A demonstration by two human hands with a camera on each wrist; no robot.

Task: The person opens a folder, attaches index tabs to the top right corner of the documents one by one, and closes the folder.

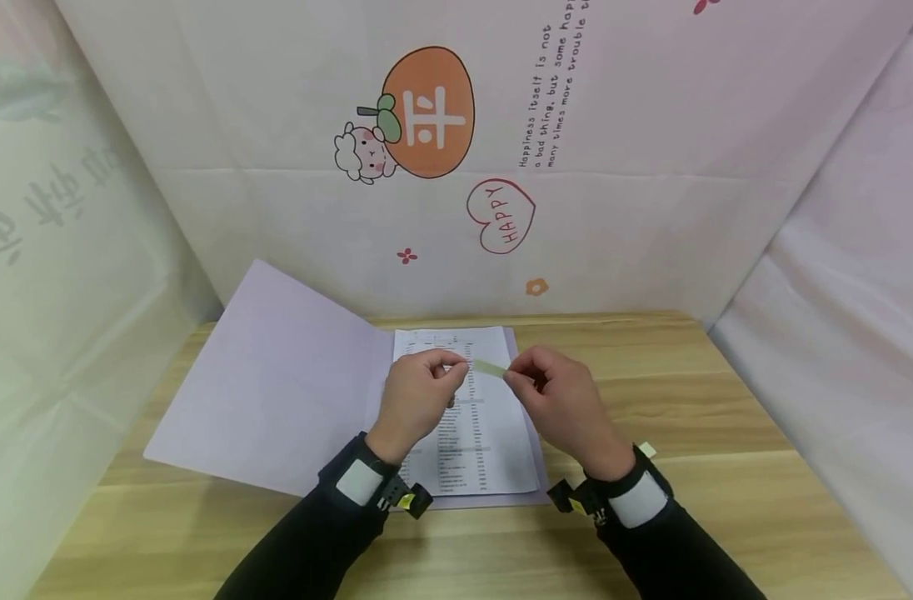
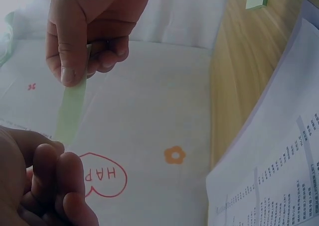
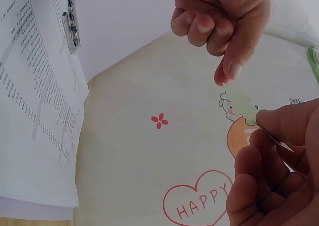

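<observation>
A pale green sticky note strip [image 1: 490,367] is stretched between both hands above the printed sheets [image 1: 501,433]. My left hand [image 1: 421,398] pinches one end between thumb and forefinger. The other end is pinched by my right hand [image 1: 565,404]. In the left wrist view the sticky note strip [image 2: 73,111] hangs between the fingertips of the two hands, clear of the paper. The sheets lie in an open lavender folder [image 1: 276,383], its cover spread to the left. A metal clip [image 3: 71,24] at the folder's spine side shows in the right wrist view.
A small pale green sticky note pad [image 2: 256,1] lies on the wooden table [image 1: 636,375] to the right of the folder. A white printed cloth [image 1: 614,242] hangs behind the table, with more cloth at both sides.
</observation>
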